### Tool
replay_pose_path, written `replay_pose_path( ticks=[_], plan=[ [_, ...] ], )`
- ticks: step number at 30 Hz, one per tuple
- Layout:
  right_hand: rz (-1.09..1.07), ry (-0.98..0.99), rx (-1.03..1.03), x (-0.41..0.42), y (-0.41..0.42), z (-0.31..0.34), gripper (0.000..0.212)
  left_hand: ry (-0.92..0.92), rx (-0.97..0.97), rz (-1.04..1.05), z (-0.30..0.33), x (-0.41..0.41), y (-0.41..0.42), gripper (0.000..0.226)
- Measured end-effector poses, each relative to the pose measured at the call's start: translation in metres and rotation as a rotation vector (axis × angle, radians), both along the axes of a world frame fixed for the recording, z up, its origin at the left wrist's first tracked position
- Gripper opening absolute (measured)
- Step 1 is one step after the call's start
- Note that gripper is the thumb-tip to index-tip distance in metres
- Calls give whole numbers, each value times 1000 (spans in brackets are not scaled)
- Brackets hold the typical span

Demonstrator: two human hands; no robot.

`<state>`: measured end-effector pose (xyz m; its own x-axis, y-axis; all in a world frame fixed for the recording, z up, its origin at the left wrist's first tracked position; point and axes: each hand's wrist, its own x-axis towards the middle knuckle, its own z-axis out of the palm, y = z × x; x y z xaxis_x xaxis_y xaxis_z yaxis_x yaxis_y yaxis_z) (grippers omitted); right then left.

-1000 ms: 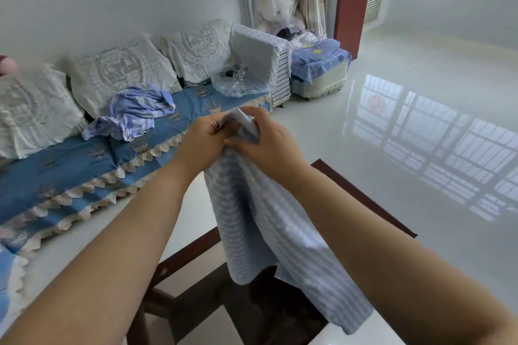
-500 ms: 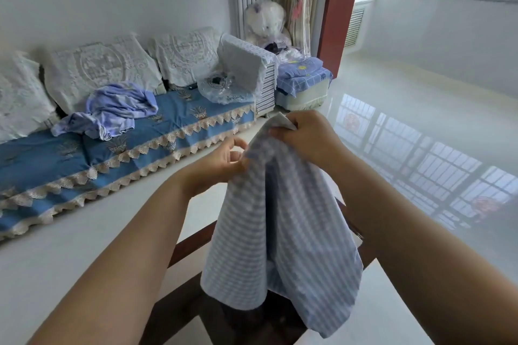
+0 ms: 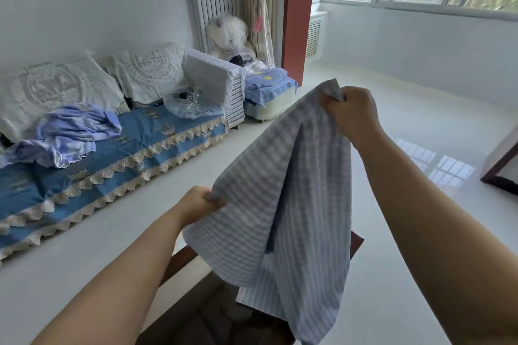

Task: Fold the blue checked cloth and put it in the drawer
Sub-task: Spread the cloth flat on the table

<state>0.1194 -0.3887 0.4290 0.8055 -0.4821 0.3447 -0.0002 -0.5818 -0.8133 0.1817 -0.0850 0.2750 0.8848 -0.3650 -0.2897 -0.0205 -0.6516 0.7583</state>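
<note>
A second ago both hands were bunched together on one top corner of the blue checked cloth [image 3: 283, 199]; now they have drawn apart along its upper edge, so the cloth is spread out rather than hanging as a narrow bundle. The right hand [image 3: 351, 113] is raised and far out, its fingers curled tight round one corner, while the left hand [image 3: 200, 204] sits lower and nearer the body, pinching the other end of that edge between thumb and curled fingers. For the task this looks like the opening-out that comes before a fold: an edge is being found and stretched, no fold is laid in yet, and no drawer is in view. The cloth is in mid-air, carried by nothing but the two hands, above the near corner of a dark wooden table [image 3: 224, 314] and well apart from the sofa [image 3: 134, 148] on the left. Its held edge runs on a slant, rising from the left hand up to the right hand; from there the cloth's long axis drops roughly straight down, a deep vertical crease under the right hand, the lowest corner pointing at the floor [image 3: 420, 126] beside the table.
</note>
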Motion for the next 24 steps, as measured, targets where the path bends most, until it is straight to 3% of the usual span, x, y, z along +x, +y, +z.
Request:
replay_pose_path(
  ticks=[3,6,11,18,22,24],
  plan=[
    [-88,1,147,8,-43,-11,34,-93,124,-60,40,42,0,40],
    [-125,40,211,23,-75,-24,20,-131,326,-201,65,75,-23,33],
    [-191,120,266,58,-143,-51,21,-412,571,-163,58,133,-99,28],
    [-315,150,488,125,-270,-73,30,-615,667,-21,62,220,-245,19],
    [-402,56,574,154,-331,-56,22,-725,539,75,82,259,-323,21],
    [-414,-64,588,162,-351,-33,29,-808,420,157,103,274,-352,22]
  ],
)
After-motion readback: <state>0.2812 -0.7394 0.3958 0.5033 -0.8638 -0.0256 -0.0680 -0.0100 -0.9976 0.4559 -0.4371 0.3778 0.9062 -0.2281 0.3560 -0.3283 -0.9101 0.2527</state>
